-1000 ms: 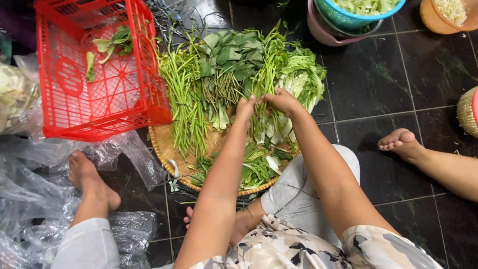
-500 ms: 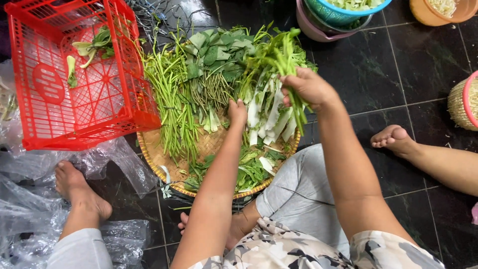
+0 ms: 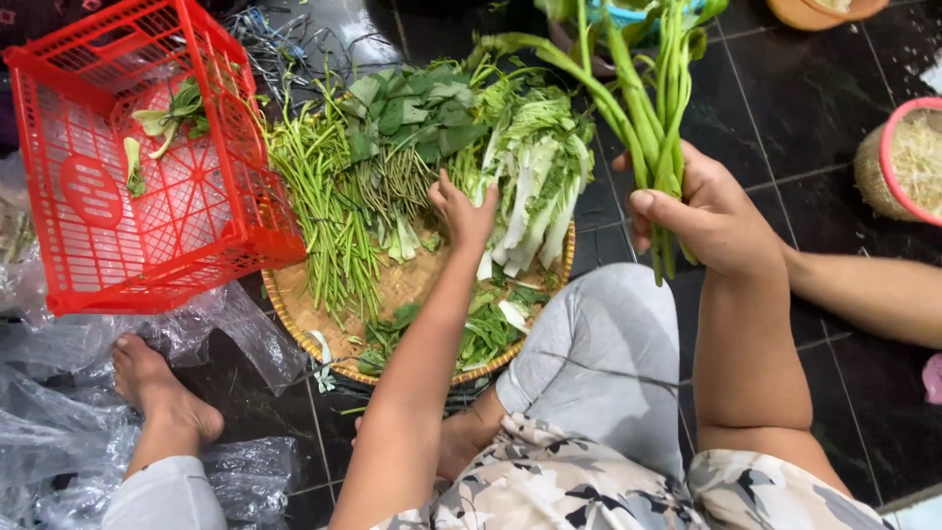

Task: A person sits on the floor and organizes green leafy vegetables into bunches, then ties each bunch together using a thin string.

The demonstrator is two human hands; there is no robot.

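R hand [image 3: 711, 221] is closed in a fist round a bunch of long green stalks [image 3: 655, 93]; fingers [image 3: 659, 211] wrapped tight w/ thumb across the front; the bunch is held upright, off the tray, stem ends poking out just below the fist, tops running past the frame's upper edge.

L hand [image 3: 461, 211] is laid on the white-stemmed leafy greens [image 3: 535, 191]; fingers loosely curled, slightly apart, tips touching the pale stems; nothing is seen clamped in it.

Those greens are piled on a round woven tray [image 3: 294, 314] on the dark tiled floor [image 3: 805, 128]; beside them a heap of broad-leaf greens [image 3: 407, 123]; further L, thin green stems [image 3: 319, 211] are spread lengthwise.

A red plastic crate [image 3: 98, 196] is tipped w/ its corner over the tray rim; a few leaf scraps inside. Clear plastic bags [image 3: 59, 402] are crumpled at lower L near a bare foot [image 3: 162, 388]. Another person's forearm [image 3: 868, 290] is seen at R; a pink-rimmed basket [image 3: 908, 157] near it.
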